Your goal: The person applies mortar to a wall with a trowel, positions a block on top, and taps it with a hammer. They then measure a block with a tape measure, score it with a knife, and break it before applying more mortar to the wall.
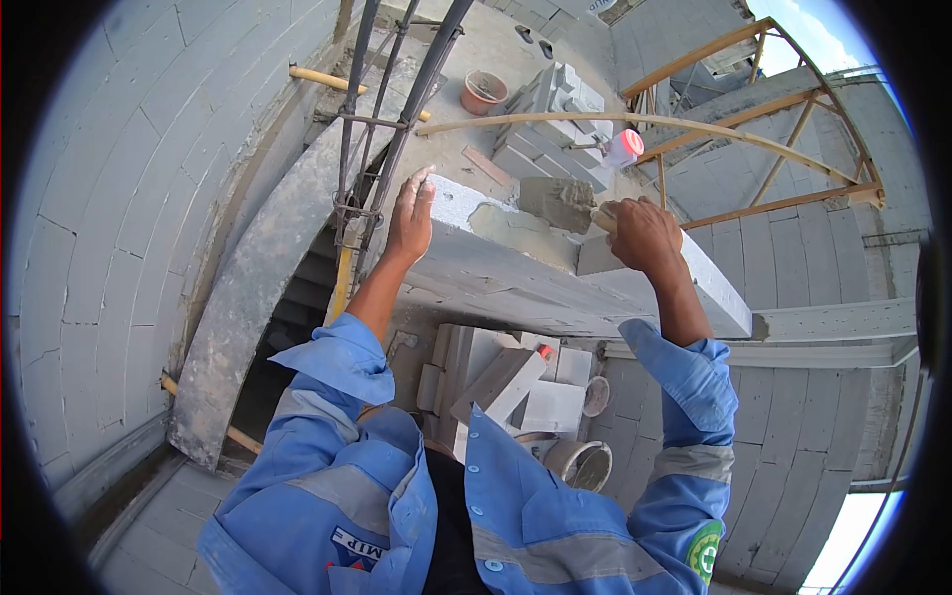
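Observation:
My right hand (645,236) is closed round the handle of a trowel. The mortar-smeared trowel blade (558,204) points left, just over the top of the light grey block wall (496,263). Wet mortar (526,236) is spread along that top, between a bare white stretch on the left and a block (709,283) on the right, under my right forearm. At the wall's left end my left hand (410,218) lies against the edge, fingers stretched out and whitened at the tips.
Steel rebar (372,119) rises close beside my left hand. Behind the wall are a bucket (484,91), stacked blocks (565,99) and a curved wooden strip (694,124). Below me lie more blocks (555,405) and a mortar bucket (580,464). A dark stair opening (297,307) is at left.

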